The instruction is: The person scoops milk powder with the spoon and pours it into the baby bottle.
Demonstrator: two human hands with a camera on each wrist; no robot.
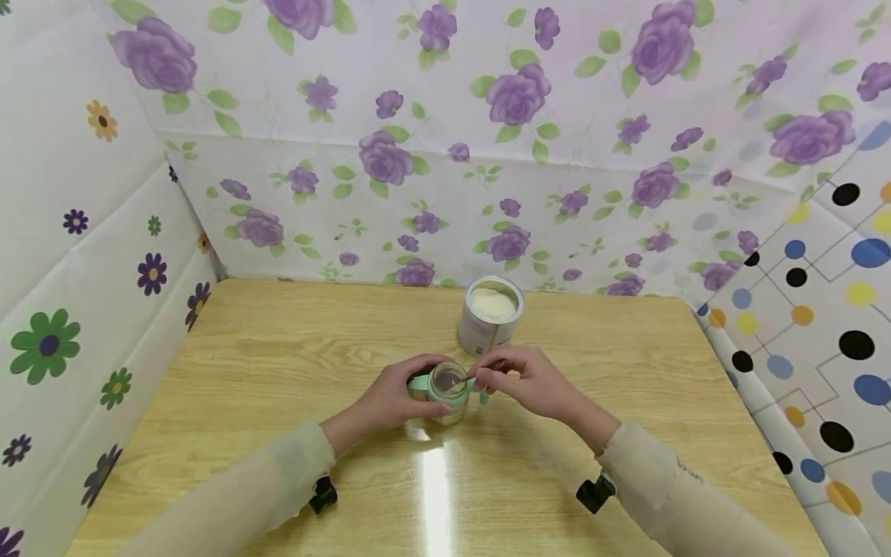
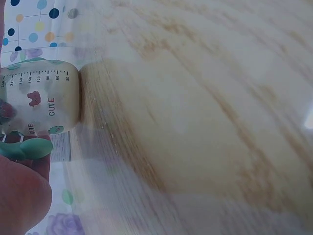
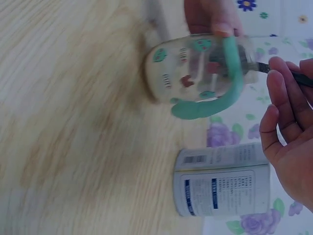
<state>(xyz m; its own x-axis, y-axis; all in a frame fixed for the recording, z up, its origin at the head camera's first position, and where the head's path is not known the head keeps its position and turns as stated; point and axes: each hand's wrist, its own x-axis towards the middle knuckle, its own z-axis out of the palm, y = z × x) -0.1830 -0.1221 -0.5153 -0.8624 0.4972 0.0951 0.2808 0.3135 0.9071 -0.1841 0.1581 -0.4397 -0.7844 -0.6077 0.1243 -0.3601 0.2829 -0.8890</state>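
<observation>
A clear baby bottle point(image 1: 451, 415) with mint-green side handles stands uncapped on the table. My left hand point(image 1: 393, 396) grips it around the side, thumb in front and fingers behind. Measuring marks, "CUTE" lettering and a pale creamy content show on the bottle point(image 2: 54, 98) in the left wrist view. Over the mouth, my right hand point(image 1: 532, 384) pinches the dark handle of a slim spoon point(image 1: 465, 379). Its lower end reaches down inside the bottle, as the right wrist view also shows for the spoon point(image 3: 263, 67). One green handle point(image 3: 234, 73) curves down the near side there.
Just behind the bottle stands an open grey-white can point(image 1: 476, 331), filled with pale powder point(image 1: 493, 303). Printed text covers the can's side point(image 3: 222, 188). The wooden table point(image 1: 292, 340) is bounded by flowered cloth point(image 1: 383, 209) at the back and patterned sheets at both sides.
</observation>
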